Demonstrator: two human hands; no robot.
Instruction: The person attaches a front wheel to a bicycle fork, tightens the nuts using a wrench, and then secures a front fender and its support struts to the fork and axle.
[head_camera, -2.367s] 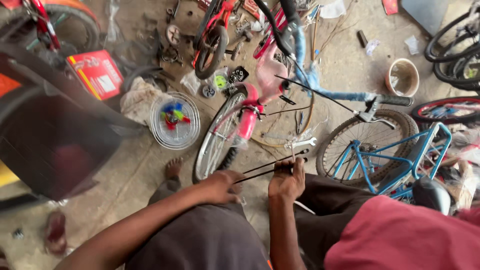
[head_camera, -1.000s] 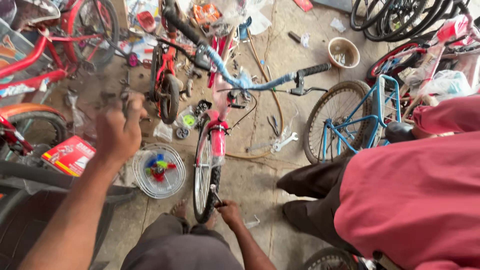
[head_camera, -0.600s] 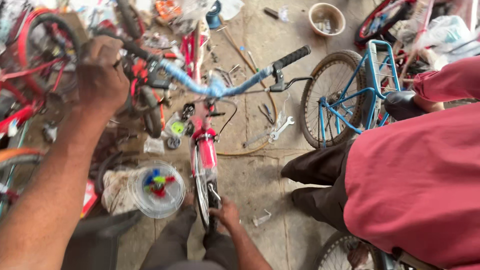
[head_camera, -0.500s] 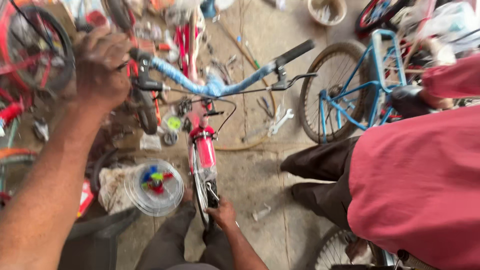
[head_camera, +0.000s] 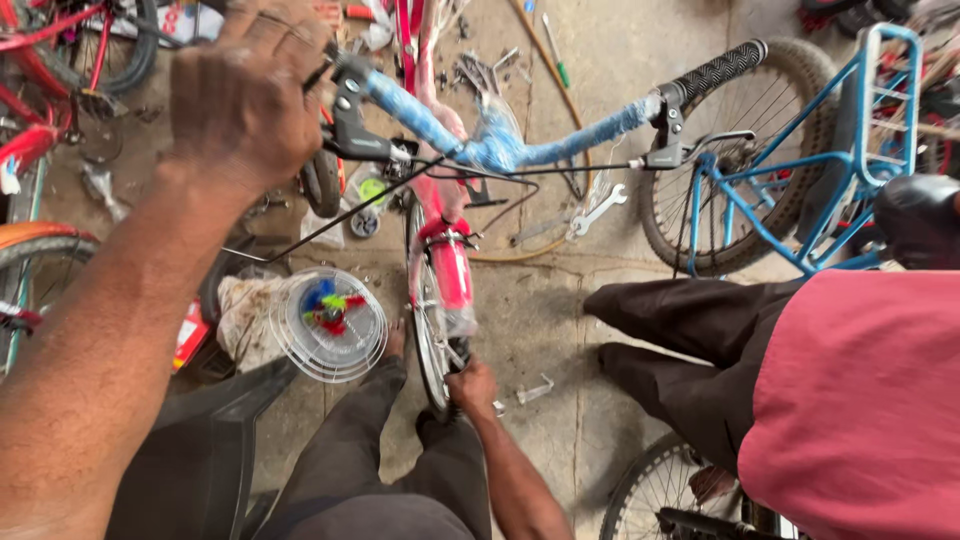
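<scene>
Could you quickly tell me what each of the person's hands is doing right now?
Left hand: closed around the left end of the blue handlebar.
Right hand: closed on the front wheel.

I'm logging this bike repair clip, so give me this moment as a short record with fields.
Setting: concrete floor strewn with tools and bikes
Left hand: gripping the left end of the blue-wrapped handlebar
Right hand: on the front wheel, low down
Nearby: clear round lid, spanner, blue bike
Other person: seated at right in a red shirt
</scene>
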